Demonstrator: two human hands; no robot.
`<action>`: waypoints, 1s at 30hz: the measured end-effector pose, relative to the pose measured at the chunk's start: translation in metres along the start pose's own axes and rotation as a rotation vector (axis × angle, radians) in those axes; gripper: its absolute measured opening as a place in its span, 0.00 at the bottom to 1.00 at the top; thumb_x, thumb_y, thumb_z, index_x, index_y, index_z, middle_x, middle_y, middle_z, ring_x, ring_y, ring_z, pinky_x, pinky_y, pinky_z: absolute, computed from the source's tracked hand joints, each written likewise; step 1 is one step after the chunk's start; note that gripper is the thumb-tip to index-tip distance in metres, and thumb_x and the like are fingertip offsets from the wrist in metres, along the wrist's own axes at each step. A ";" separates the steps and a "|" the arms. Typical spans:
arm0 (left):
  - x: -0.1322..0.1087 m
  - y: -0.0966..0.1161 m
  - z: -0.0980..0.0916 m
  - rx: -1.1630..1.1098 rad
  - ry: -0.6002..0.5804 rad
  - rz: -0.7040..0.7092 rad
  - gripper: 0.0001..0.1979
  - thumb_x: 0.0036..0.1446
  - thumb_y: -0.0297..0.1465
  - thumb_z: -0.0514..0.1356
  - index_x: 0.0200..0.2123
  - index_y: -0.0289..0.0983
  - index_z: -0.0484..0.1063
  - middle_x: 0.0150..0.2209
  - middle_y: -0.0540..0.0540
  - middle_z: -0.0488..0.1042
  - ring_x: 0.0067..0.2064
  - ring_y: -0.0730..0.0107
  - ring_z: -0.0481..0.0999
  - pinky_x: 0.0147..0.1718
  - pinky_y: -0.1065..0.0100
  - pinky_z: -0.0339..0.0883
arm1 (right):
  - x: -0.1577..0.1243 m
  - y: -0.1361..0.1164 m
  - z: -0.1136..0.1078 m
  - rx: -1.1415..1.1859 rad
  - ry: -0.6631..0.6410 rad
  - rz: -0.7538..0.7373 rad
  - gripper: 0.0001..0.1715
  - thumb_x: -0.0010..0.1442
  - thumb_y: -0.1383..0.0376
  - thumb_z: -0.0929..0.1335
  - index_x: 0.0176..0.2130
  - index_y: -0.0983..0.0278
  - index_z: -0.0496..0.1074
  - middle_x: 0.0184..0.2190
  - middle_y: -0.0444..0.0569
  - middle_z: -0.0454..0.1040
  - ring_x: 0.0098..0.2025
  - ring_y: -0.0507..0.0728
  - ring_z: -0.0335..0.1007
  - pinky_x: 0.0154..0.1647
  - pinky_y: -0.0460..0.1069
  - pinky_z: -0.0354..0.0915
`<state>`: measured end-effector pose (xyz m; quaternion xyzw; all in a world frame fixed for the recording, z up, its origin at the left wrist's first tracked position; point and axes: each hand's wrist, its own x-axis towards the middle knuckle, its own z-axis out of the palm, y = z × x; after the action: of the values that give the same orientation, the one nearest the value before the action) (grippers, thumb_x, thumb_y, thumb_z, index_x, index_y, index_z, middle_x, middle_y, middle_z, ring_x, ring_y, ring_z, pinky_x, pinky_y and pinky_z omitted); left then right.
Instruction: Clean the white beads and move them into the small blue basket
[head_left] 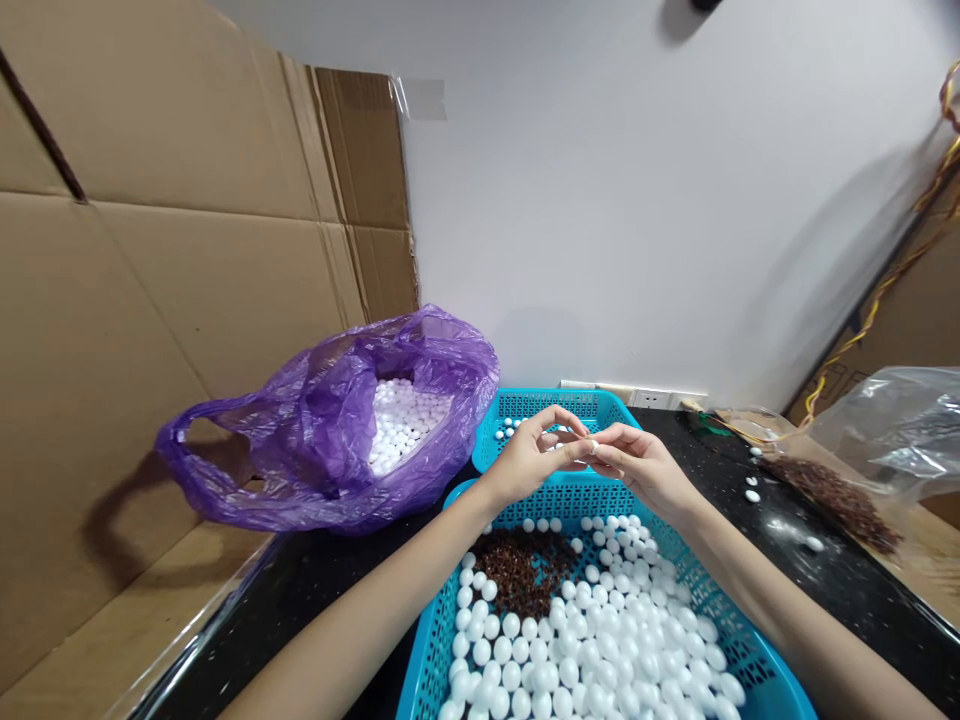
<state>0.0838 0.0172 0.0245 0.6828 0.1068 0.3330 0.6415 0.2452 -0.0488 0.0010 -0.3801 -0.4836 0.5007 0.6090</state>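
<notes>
My left hand and my right hand meet above the gap between two blue baskets, fingertips pinched together. Between them is a small white ball, partly covered by the fingers. Below my wrists, the near blue basket holds many smooth white balls and a heap of small dark brown pieces. Behind my hands, the far blue basket has several small white balls in it; my fingers hide part of its inside.
An open purple plastic bag of small white balls stands at the left, against cardboard. On the black countertop at the right lie loose white balls, a brown pile and a clear plastic bag. A grey wall rises behind.
</notes>
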 end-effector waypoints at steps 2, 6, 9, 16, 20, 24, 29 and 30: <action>0.000 -0.001 0.001 0.011 0.001 0.026 0.12 0.50 0.33 0.64 0.33 0.36 0.64 0.35 0.49 0.70 0.39 0.69 0.74 0.39 0.64 0.71 | 0.000 0.000 0.000 -0.013 0.008 -0.006 0.09 0.46 0.60 0.75 0.29 0.60 0.76 0.30 0.45 0.76 0.33 0.53 0.73 0.38 0.50 0.68; -0.001 0.001 0.004 0.073 0.032 0.079 0.11 0.51 0.34 0.64 0.32 0.36 0.64 0.36 0.49 0.69 0.41 0.70 0.72 0.40 0.65 0.70 | 0.000 -0.002 0.002 -0.024 0.021 -0.027 0.10 0.46 0.58 0.75 0.29 0.60 0.76 0.29 0.45 0.76 0.32 0.53 0.73 0.38 0.51 0.69; -0.001 0.004 0.006 0.133 0.072 0.078 0.12 0.53 0.36 0.62 0.34 0.37 0.64 0.36 0.48 0.68 0.41 0.69 0.71 0.36 0.68 0.70 | 0.001 -0.004 0.005 -0.002 0.010 -0.029 0.10 0.47 0.58 0.74 0.31 0.59 0.75 0.30 0.45 0.77 0.34 0.54 0.74 0.41 0.52 0.69; 0.001 0.000 0.000 0.353 0.268 0.047 0.16 0.59 0.45 0.51 0.32 0.37 0.64 0.31 0.50 0.67 0.29 0.74 0.68 0.21 0.75 0.62 | 0.007 0.001 -0.003 -0.043 0.100 -0.026 0.12 0.50 0.56 0.73 0.33 0.61 0.74 0.28 0.46 0.74 0.32 0.55 0.73 0.31 0.49 0.70; 0.001 -0.002 -0.003 0.567 0.264 0.046 0.15 0.59 0.43 0.51 0.29 0.36 0.65 0.26 0.52 0.68 0.24 0.76 0.66 0.24 0.74 0.60 | 0.010 0.004 -0.009 -0.048 0.186 0.035 0.16 0.48 0.57 0.74 0.36 0.63 0.74 0.29 0.46 0.73 0.30 0.53 0.73 0.29 0.47 0.70; 0.000 0.000 -0.002 0.661 0.229 0.061 0.15 0.59 0.40 0.51 0.29 0.36 0.66 0.23 0.52 0.68 0.23 0.76 0.64 0.24 0.74 0.58 | 0.011 0.003 -0.007 0.005 0.204 0.085 0.26 0.48 0.58 0.74 0.46 0.62 0.70 0.36 0.48 0.75 0.30 0.53 0.74 0.31 0.48 0.71; -0.004 0.002 -0.001 0.784 0.049 0.068 0.16 0.57 0.38 0.53 0.24 0.35 0.72 0.20 0.52 0.67 0.20 0.78 0.59 0.20 0.74 0.52 | 0.009 0.008 -0.007 -0.138 0.081 0.037 0.17 0.51 0.56 0.71 0.38 0.63 0.69 0.28 0.43 0.73 0.18 0.47 0.67 0.14 0.42 0.61; -0.006 0.002 -0.001 0.810 -0.022 0.060 0.16 0.57 0.37 0.53 0.23 0.34 0.73 0.18 0.52 0.66 0.19 0.79 0.58 0.19 0.74 0.51 | 0.009 0.009 -0.006 -0.205 0.039 0.042 0.16 0.52 0.55 0.70 0.36 0.63 0.68 0.24 0.42 0.72 0.14 0.46 0.63 0.11 0.41 0.56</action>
<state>0.0782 0.0146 0.0250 0.8866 0.2026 0.2755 0.3114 0.2494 -0.0384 -0.0075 -0.4602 -0.5124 0.4536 0.5657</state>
